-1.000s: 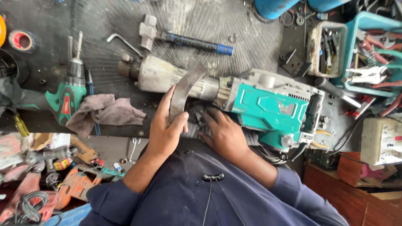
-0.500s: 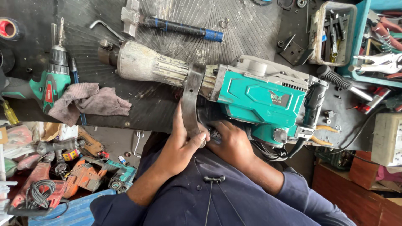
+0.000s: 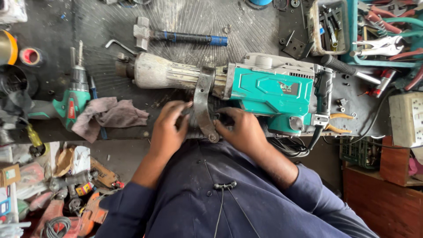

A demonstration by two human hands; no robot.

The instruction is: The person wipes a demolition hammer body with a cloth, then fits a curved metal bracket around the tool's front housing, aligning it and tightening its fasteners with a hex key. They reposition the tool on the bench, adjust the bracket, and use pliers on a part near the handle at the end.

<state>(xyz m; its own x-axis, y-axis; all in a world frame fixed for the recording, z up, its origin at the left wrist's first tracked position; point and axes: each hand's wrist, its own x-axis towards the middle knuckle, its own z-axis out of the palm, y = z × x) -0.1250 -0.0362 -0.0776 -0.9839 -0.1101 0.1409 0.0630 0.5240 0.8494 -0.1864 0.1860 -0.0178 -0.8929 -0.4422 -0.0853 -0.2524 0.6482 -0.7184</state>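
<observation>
Left hand [image 3: 169,128] and right hand [image 3: 240,130]: close together at frame centre, fingers gripping a grey metal clamp band [image 3: 202,105] around the demolition hammer [image 3: 246,86]. Hammer lies lengthwise left-right, nose pointing left. Upper right: grey tray [image 3: 313,26] of small tools; teal bin [image 3: 354,44] of pliers. Surface: dark, grimy workbench [image 3: 246,22].

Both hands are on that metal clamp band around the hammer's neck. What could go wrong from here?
Fingers could get pinched: the left hand and right hand grip the clamp band at its bolt end. The demolition hammer lies near the bench edge and might roll toward the lap. Its cord hangs below and could snag.
</observation>
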